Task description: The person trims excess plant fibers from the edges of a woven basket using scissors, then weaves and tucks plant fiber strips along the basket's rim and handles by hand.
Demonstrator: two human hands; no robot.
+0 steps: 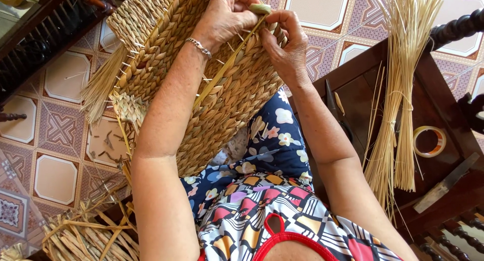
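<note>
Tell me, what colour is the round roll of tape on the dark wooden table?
The roll of tape looks pale yellowish-cream, seen in the head view.

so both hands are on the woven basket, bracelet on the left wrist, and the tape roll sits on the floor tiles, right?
Not quite. In the head view the tape roll lies on the dark wooden table, not the tiles. Both hands, left and right, work the basket; bracelet on the left wrist.

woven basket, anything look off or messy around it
Nothing looks damaged. The woven basket has loose fibre ends sticking out at its lower left edge, so that edge is unfinished. Small scraps lie scattered on the tiled floor below it. Both hands, left hand and right hand, pinch a strand.
</note>
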